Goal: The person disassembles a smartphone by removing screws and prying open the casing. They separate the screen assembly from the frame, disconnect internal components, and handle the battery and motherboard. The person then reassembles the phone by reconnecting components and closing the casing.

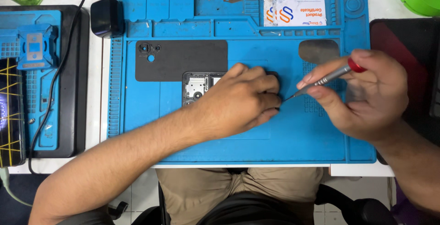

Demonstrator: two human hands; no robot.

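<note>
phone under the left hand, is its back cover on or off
Off: the opened phone shows bare camera parts, and the flat dark back cover lies apart on the blue mat.

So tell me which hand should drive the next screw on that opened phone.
The right hand, probably: it already grips the screwdriver, tip angled at the opened phone. The left hand lies flat over the phone, steadying it on the blue mat.

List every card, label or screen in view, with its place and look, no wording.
Card: top tray of the blue mat, white rectangle, orange and blue logo.
Screen: far left edge, dark glass strapped with yellow bands, dim glow.
Dark panel: right edge, black with a reddish sheen; cannot tell if it is a screen.
</note>
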